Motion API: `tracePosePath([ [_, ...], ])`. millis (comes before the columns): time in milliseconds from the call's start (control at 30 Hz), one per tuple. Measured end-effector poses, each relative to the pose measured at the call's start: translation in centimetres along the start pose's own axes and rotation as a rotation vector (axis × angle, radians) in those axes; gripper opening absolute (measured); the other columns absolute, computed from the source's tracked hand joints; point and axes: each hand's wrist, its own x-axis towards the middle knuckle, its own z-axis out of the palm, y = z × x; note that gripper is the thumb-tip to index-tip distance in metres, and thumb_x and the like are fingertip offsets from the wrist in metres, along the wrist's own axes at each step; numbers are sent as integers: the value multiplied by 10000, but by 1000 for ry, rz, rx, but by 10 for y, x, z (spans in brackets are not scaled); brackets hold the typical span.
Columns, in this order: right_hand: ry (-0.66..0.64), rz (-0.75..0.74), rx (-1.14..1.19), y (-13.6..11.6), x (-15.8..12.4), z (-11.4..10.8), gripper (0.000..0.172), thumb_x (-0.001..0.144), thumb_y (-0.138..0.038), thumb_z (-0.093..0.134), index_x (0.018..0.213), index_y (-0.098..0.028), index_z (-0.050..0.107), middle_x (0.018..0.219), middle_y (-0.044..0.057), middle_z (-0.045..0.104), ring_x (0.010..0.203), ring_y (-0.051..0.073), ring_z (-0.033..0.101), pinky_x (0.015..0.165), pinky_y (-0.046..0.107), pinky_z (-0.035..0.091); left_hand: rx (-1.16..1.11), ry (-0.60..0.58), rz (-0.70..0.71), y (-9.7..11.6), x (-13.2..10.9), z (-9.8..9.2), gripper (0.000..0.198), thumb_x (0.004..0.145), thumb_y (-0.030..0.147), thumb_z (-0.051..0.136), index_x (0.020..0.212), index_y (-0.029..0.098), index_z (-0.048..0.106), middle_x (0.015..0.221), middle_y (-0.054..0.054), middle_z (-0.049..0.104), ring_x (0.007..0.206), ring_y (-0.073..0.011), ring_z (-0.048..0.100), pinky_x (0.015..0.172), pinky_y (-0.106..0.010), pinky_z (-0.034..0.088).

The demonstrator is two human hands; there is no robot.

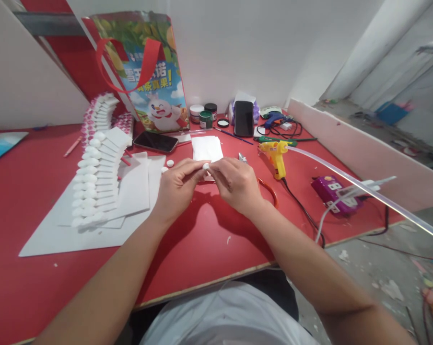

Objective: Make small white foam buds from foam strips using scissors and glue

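Both my hands meet over the middle of the red table (202,239). My left hand (176,189) and my right hand (236,184) pinch the same small white round piece (205,166) between their fingertips, fingers closed on it. Just behind them lies a white folded sheet (206,147), and a loose white round piece (170,163) rests on the table to the left. A row of white spoon-shaped pieces (88,184) lies on white sheets (130,191) further left.
A yellow glue gun (276,155) stands right of my hands, a long clear glue stick (363,189) beyond it, and a purple power strip (333,194). Two phones (155,141) (243,118), paint jars (205,117) and a colourful bag (147,72) sit at the back. Orange scissors handles (270,189) show beside my right wrist.
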Motion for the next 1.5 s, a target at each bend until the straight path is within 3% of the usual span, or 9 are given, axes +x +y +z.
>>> tracePosePath([
  [133,-6,203,280,-2,4,-2,300,1021,-394,542,858,-184,680,765,54,714,702,176,673,702,297,493,100,62,38,1,-3,5,208,962,334,639,982,216,810,934,-57,734,848,-190,664,853,-301,528],
  [233,-92,444,615,1,8,-4,379,993,-509,566,867,-174,691,735,48,732,629,186,706,670,313,544,14,80,-42,-1,-3,8,203,943,329,657,1004,196,797,924,-47,721,822,-182,663,813,-290,532],
  [300,-90,505,624,4,9,-5,388,985,-523,569,914,-168,706,773,66,752,651,207,721,680,342,568,-72,91,-120,-5,-2,9,213,907,347,702,1013,186,793,921,-44,730,826,-182,665,823,-294,531],
  [433,121,195,151,2,7,-8,298,1008,-386,574,1213,-215,708,1205,127,743,1130,279,689,953,440,536,-293,163,-305,-15,3,7,237,780,365,811,913,171,786,742,-8,687,688,-138,596,737,-276,501],
  [533,32,-120,-92,-2,6,-9,290,1026,-307,550,1278,-293,693,1378,92,679,1373,294,540,1118,518,397,-494,145,-403,-15,6,3,258,677,358,874,802,161,764,696,1,651,615,-101,534,656,-256,470],
  [667,-29,-222,-224,-1,6,-4,277,1043,-221,511,1235,-281,702,1363,73,696,1389,285,516,1118,514,337,-581,55,-489,-8,9,-1,285,633,341,920,766,146,760,694,-1,634,611,-90,531,628,-249,464],
  [867,-18,-162,-313,6,5,0,280,1072,-295,472,1199,-189,698,1093,117,746,1060,269,627,928,442,391,-612,15,-546,-2,8,-2,298,627,327,925,790,123,781,712,-19,649,622,-87,539,620,-237,464],
  [1233,48,-36,-182,1,2,3,286,1055,-356,491,916,-186,673,838,74,691,789,210,605,738,347,383,-485,57,-349,-9,4,2,295,726,361,875,937,165,812,807,-25,728,693,-118,599,723,-268,529],
  [1500,188,33,95,-14,2,8,238,1004,-238,577,780,-196,647,734,24,678,702,148,598,712,277,427,175,183,197,0,-5,8,189,973,271,645,1034,182,800,924,-51,748,820,-162,674,777,-269,550],
])
